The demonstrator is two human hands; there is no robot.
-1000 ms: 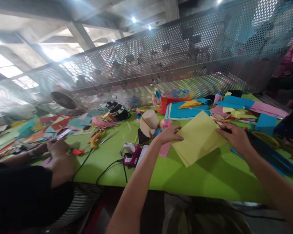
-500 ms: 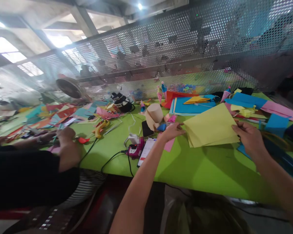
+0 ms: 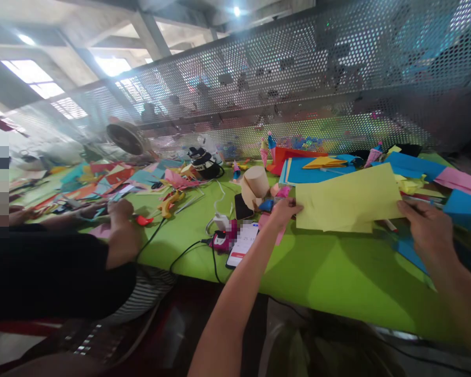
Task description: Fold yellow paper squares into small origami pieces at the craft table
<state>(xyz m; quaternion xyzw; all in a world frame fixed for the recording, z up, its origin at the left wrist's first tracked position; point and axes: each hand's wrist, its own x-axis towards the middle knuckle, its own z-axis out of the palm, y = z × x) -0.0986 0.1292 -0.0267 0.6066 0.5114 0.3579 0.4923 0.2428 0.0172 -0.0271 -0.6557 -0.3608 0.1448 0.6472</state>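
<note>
While pinching yellow paper [image 3: 345, 201] by its left edge in the left hand [image 3: 284, 213], likewise pinching the right edge with the right hand [image 3: 432, 224], above the green table [image 3: 322, 280], nearer than blue sheets [image 3: 298, 174].

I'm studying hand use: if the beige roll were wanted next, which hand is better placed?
Probably the left hand: it's nearer the beige roll, though it and the right hand hold yellow paper.
</note>
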